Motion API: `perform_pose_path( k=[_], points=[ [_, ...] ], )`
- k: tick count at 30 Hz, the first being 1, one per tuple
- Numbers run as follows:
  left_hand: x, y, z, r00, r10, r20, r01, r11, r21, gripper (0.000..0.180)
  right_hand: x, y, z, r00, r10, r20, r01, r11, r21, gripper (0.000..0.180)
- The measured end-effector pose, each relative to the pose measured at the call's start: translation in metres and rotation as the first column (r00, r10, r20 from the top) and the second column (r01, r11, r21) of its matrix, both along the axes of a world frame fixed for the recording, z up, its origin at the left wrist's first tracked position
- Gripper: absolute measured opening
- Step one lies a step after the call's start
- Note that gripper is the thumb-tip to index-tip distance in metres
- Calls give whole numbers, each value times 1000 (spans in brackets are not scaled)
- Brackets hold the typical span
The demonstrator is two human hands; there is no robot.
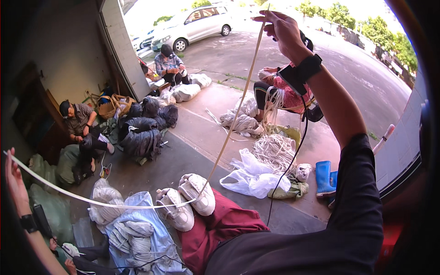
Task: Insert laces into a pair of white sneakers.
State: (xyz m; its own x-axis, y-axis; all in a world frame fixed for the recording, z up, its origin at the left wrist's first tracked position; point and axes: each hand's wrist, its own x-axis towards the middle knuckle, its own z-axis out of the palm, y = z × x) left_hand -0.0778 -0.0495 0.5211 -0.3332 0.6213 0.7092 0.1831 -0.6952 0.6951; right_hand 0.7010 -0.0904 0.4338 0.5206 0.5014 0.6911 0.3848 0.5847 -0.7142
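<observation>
A long flat white strap (229,133) runs from my raised right hand (282,28) down under my white shoes (187,201) and back up to my left hand (13,176) at the far left. My right hand pinches the strap's upper end high above my lap. My left hand is stretched out wide and grips the strap's other end. The strap is pulled taut around the soles of my shoes. Both wrists carry black bands, and a black cable (293,151) hangs from the right one. My legs in dark red trousers (220,229) stretch out on the floor.
Piles of white straps (275,151) and clear plastic bags (252,176) lie to my right, next to blue rubber boots (324,178). Black sacks (142,130) stand ahead at left. Three people sit working on the floor around me. A silver car (192,25) is parked outside.
</observation>
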Motion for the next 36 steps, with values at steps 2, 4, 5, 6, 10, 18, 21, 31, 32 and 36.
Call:
perform_pose_path(
  k=[2, 4, 5, 6, 10, 18, 21, 31, 32, 36],
  points=[
    [11, 23, 23, 976, -206, -70, 210, 976, 59, 29, -22, 16, 22, 980, 201, 2, -201, 979, 43, 29],
    [60, 19, 46, 946, -288, -150, 301, 951, 70, 29, -61, 22, 44, 928, 371, -25, -368, 927, 67, 26],
    [92, 18, 55, 940, -277, -199, 294, 954, 64, 29, -80, 18, 54, 919, 394, -5, -392, 918, 65, 27],
    [127, 18, 60, 917, -354, -185, 369, 928, 52, 28, -90, 15, 59, 902, 432, 13, -431, 899, 78, 28],
    [229, -20, 83, 849, -457, -264, 482, 876, 34, 23, -140, 4, 85, 794, 581, 181, -600, 796, 77, 29],
    [320, -49, 100, 637, -675, -374, 688, 716, -118, 25, -222, -32, 115, 797, 510, 325, -553, 831, 52, 27],
    [337, -49, 101, 624, -690, -367, 701, 702, -129, 24, -227, -32, 126, 795, 507, 332, -556, 829, 64, 24],
    [358, -59, 108, 693, -645, -323, 649, 753, -109, 12, -233, -32, 146, 787, 524, 326, -587, 800, 129, 24],
    [358, -60, 105, 695, -645, -318, 647, 754, -114, 12, -235, -33, 144, 795, 513, 324, -574, 809, 128, 24],
    [350, -60, 98, 709, -639, -297, 647, 758, -84, 10, -238, -40, 130, 791, 513, 334, -578, 806, 131, 25]
  ],
)
